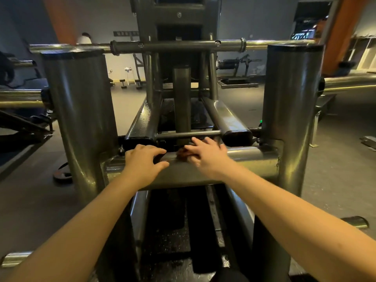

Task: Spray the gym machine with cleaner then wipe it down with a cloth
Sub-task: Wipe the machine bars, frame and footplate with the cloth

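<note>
Wiping step: right hand [205,157] presses the brown cloth [183,153] flat-fingered on the gym machine [85,102] crossbar [244,155], left hand [142,160] curled beside it, grip unclear; next move probably calls for dragging the cloth along the bar.

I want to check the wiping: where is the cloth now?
Head view, centre: the reddish cloth lies on the machine's front crossbar, under the right hand, with the left hand resting just to its left.
</note>
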`<state>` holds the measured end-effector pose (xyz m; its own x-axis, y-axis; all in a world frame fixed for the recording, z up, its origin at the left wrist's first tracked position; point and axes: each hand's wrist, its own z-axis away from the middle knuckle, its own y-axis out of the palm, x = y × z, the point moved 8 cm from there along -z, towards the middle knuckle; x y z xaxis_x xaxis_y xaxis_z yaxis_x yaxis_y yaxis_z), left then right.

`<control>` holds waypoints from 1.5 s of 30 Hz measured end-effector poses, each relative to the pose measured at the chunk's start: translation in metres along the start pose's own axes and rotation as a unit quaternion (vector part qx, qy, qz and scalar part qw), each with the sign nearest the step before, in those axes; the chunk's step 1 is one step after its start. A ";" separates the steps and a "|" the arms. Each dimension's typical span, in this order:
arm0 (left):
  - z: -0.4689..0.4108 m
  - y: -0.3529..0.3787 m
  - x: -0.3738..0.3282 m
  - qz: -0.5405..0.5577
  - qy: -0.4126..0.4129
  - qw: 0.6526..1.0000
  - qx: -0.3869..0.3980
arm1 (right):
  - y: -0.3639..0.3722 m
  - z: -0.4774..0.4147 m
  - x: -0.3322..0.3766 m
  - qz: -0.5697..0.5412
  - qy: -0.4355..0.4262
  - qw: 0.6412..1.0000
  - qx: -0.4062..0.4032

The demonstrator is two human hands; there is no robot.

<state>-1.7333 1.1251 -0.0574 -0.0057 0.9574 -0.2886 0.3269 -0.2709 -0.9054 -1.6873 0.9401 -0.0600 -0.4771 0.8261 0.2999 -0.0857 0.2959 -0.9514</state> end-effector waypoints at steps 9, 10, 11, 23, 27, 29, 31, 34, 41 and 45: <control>0.006 0.003 0.009 0.016 -0.011 0.999 -0.032 | -0.011 -0.001 -0.030 0.054 0.015 0.994 -0.095; 0.007 0.004 0.008 0.019 -0.009 0.999 -0.040 | -0.017 0.006 -0.050 0.050 0.038 0.991 -0.122; 0.008 0.004 0.007 0.021 -0.008 0.999 -0.050 | -0.023 0.015 -0.073 0.040 0.067 0.986 -0.148; 0.010 0.004 0.006 0.027 -0.024 0.997 -0.065 | 0.030 0.052 -0.028 0.052 0.131 0.954 -0.266; 0.011 0.003 0.005 0.032 -0.021 0.997 -0.064 | 0.040 0.051 -0.027 0.049 0.114 0.963 -0.239; 0.011 0.003 0.005 0.036 -0.019 0.997 -0.063 | 0.030 0.060 -0.057 0.024 0.157 0.954 -0.256; 0.010 0.002 0.005 0.034 -0.015 0.997 -0.064 | 0.031 0.069 -0.103 -0.030 0.228 0.935 -0.270; 0.009 0.002 0.005 0.037 -0.008 0.997 -0.064 | 0.038 0.080 -0.145 -0.088 0.291 0.911 -0.277; 0.010 0.001 0.006 0.046 -0.004 0.996 -0.070 | 0.081 0.073 -0.019 -0.315 0.206 0.876 -0.302; 0.011 0.001 0.008 0.046 -0.001 0.996 -0.072 | 0.099 0.064 0.002 -0.384 0.213 0.866 -0.240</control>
<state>-1.7436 1.1312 -0.0640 0.0284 0.9290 -0.3690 0.4586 -0.3401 -0.8210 -1.7532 0.9406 -0.1584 -0.0664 0.3688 0.9271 0.1876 0.9172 -0.3514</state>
